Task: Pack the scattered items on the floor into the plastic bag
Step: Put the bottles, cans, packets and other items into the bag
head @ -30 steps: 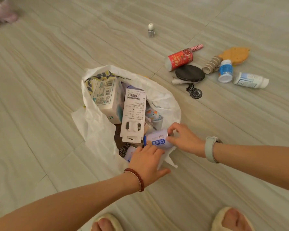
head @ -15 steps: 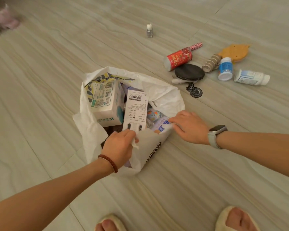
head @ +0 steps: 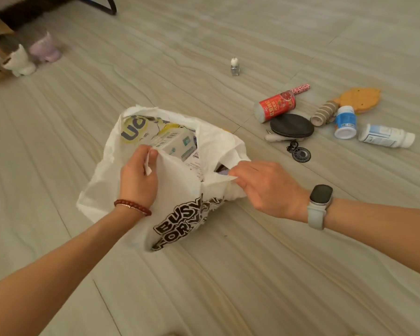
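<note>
Head view: left hand (head: pixel 137 175) and right hand (head: pixel 264 187) each pinch the near rim of the white printed plastic bag (head: pixel 180 214) between them; red can (head: pixel 275 106) lies beyond the right hand.

plastic bag (head: pixel 180 214) print: "BUSY" above "FOR", rest creased, unreadable
box (head: pixel 141 129) in bag: large letters "UC", partly hidden
red can (head: pixel 275 106): white characters, too blurred to read
white bottle (head: pixel 386 136) label: illegible

Both arms outstretched, left hand (head: pixel 137 177) and right hand (head: pixel 268 189) pinched shut on thin film.
</note>
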{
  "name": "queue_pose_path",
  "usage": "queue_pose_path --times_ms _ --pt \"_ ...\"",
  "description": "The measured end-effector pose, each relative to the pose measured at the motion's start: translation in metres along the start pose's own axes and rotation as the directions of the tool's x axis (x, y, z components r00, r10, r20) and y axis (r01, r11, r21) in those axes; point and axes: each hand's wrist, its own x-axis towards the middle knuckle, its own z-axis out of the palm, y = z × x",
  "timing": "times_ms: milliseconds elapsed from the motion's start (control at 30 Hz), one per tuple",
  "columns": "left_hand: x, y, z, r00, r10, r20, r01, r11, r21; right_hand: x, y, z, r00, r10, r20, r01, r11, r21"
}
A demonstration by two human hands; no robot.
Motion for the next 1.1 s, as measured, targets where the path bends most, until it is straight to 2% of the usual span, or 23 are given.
queue_pose_path --times_ms 100,167,200,267,367,400,467,533,633,667,700,800,833,900,933,967,1033,1067,1100 --pt "0.010 -0.006 -0.008 0.996 0.092 0.006 -0.093 0.994 0.049 0.008 0.005 0.000 1.000 -0.028 0.012 0.029 0.999 -0.041" --pt "0.004 -0.016 -0.007 0.971 0.215 0.100 -0.226 0.968 0.112 0.001 0.015 -0.001 0.993 -0.025 0.118 0.042 0.989 -0.143" --pt "-0.001 -0.022 -0.005 0.935 0.309 0.175 -0.336 0.930 0.147 -0.004 0.020 -0.002 0.983 0.001 0.184 0.035 0.981 -0.191" --pt "-0.015 -0.032 0.001 0.810 0.461 0.362 -0.547 0.817 0.183 -0.017 0.034 -0.003 0.952 0.101 0.290 -0.012 0.956 -0.294" --pt "-0.033 -0.036 0.011 0.637 0.497 0.590 -0.688 0.711 0.144 -0.034 0.042 0.001 0.875 0.255 0.411 -0.071 0.908 -0.413" --pt "-0.039 -0.034 0.015 0.588 0.508 0.629 -0.726 0.675 0.133 -0.038 0.041 0.004 0.831 0.321 0.454 -0.095 0.886 -0.453" --pt "-0.049 -0.033 0.022 0.462 0.559 0.688 -0.821 0.563 0.093 -0.043 0.039 0.011 0.695 0.427 0.579 -0.152 0.874 -0.461" --pt "-0.056 -0.032 0.033 0.358 0.572 0.738 -0.877 0.477 0.055 -0.047 0.039 0.017 0.645 0.434 0.629 -0.168 0.883 -0.437" --pt "-0.062 -0.035 0.047 0.257 0.461 0.849 -0.910 0.411 0.052 -0.051 0.042 0.022 0.534 0.403 0.743 -0.125 0.907 -0.402" --pt "-0.061 -0.034 0.049 0.253 0.426 0.868 -0.912 0.405 0.067 -0.052 0.044 0.022 0.508 0.385 0.770 -0.110 0.916 -0.385" --pt "-0.060 -0.032 0.050 0.262 0.409 0.874 -0.907 0.413 0.079 -0.053 0.045 0.021 0.514 0.364 0.777 -0.114 0.926 -0.359" --pt "-0.050 -0.019 0.053 0.320 0.427 0.846 -0.862 0.502 0.073 -0.056 0.053 0.011 0.635 0.326 0.700 -0.217 0.945 -0.244" --pt "-0.046 -0.012 0.055 0.343 0.448 0.826 -0.850 0.522 0.071 -0.056 0.054 0.007 0.689 0.345 0.637 -0.281 0.938 -0.203" --pt "-0.033 0.003 0.059 0.416 0.469 0.779 -0.809 0.583 0.081 -0.057 0.054 0.005 0.809 0.426 0.405 -0.461 0.887 -0.011" --pt "-0.025 0.011 0.063 0.464 0.462 0.756 -0.777 0.622 0.098 -0.055 0.052 0.006 0.810 0.515 0.282 -0.564 0.816 0.130" --pt "-0.018 0.019 0.069 0.520 0.455 0.722 -0.747 0.652 0.127 -0.052 0.051 0.009 0.764 0.615 0.193 -0.644 0.711 0.283" --pt "-0.004 0.031 0.085 0.636 0.435 0.637 -0.690 0.691 0.216 -0.043 0.058 0.012 0.614 0.778 0.135 -0.724 0.488 0.487" --pt "0.002 0.035 0.095 0.682 0.406 0.609 -0.656 0.707 0.264 -0.040 0.064 0.010 0.556 0.822 0.126 -0.748 0.428 0.508" --pt "0.007 0.040 0.105 0.720 0.372 0.586 -0.617 0.729 0.296 -0.040 0.073 0.009 0.524 0.845 0.112 -0.774 0.416 0.477"
